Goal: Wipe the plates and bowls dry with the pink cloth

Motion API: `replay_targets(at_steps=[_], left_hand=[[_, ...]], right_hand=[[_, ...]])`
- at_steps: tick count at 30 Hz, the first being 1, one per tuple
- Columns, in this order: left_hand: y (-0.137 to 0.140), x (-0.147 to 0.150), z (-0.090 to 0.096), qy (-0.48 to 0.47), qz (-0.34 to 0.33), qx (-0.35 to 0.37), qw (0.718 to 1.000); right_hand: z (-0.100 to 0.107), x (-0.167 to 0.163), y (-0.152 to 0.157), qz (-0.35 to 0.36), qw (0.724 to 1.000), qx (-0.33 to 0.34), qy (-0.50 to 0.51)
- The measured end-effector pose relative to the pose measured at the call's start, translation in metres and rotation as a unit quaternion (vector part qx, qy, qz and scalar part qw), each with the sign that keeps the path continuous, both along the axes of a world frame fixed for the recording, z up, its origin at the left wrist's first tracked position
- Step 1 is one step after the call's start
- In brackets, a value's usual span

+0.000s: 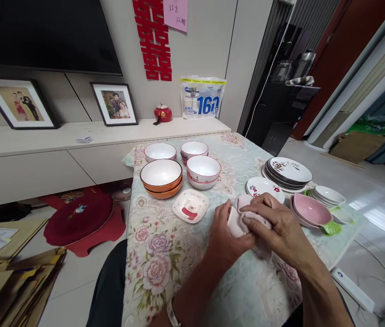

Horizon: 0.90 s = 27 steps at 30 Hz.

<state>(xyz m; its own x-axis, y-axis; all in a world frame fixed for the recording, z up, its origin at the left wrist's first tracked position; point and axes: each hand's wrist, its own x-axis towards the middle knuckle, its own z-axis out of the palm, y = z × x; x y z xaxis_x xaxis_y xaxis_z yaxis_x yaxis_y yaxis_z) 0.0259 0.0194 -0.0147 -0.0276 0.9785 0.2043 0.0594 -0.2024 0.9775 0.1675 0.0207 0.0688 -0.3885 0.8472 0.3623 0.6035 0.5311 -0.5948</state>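
My left hand (228, 236) grips a small cream dish (233, 221), mostly hidden behind my fingers and a cloth. A pale pink cloth (259, 220) is bunched in my right hand (277, 225), pressed against the dish. Left of my hands lies a square cream dish (190, 206) with a bear drawing. Beyond it are orange bowls (161, 179) in a stack, white bowls with red rims (203, 171), and more bowls behind. Small flowered plates (264, 188) sit just past my right hand, and pink bowls (310, 211) to its right.
A flowered tablecloth (158, 263) covers the table. Dark-edged plates (289, 170) and small white bowls (328, 195) are stacked at the right. Behind stands a low cabinet (111, 136) with frames, a red jar (163, 113) and a plastic pack (202, 97). A red stool (86, 220) is at left.
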Motion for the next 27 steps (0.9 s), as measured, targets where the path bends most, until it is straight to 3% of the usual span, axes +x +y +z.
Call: replay_targets(at_steps=[3,5,9,13,15,20,24,27], left_hand=[[0.001,0.001,-0.004,-0.005,0.001,0.029,1.000],[0.000,0.001,-0.003,-0.014,-0.003,0.030,0.999],[-0.003,-0.001,0.004,-0.051,-0.017,0.007,0.999],[-0.007,0.000,0.008,-0.149,-0.042,-0.043,0.987],[-0.008,0.000,0.008,-0.238,-0.056,-0.089,0.966],[-0.005,0.002,0.011,-0.469,-0.095,-0.162,0.863],[-0.002,0.002,0.012,-0.534,-0.058,-0.235,0.810],[-0.002,0.002,0.010,-0.538,-0.084,-0.250,0.801]], right_hand=[[0.009,-0.007,-0.010,0.046,0.997,-0.008,-0.059],[0.004,-0.008,-0.005,0.046,0.998,-0.004,-0.043],[-0.022,-0.004,0.022,-0.059,0.995,0.017,0.073],[-0.049,-0.005,0.043,-0.134,0.976,-0.078,0.154],[-0.059,-0.006,0.047,-0.156,0.970,-0.102,0.155],[-0.072,-0.004,0.051,-0.160,0.982,-0.094,0.027],[-0.073,-0.005,0.050,-0.229,0.973,-0.015,-0.009],[-0.072,-0.016,0.044,-0.246,0.968,0.058,0.006]])
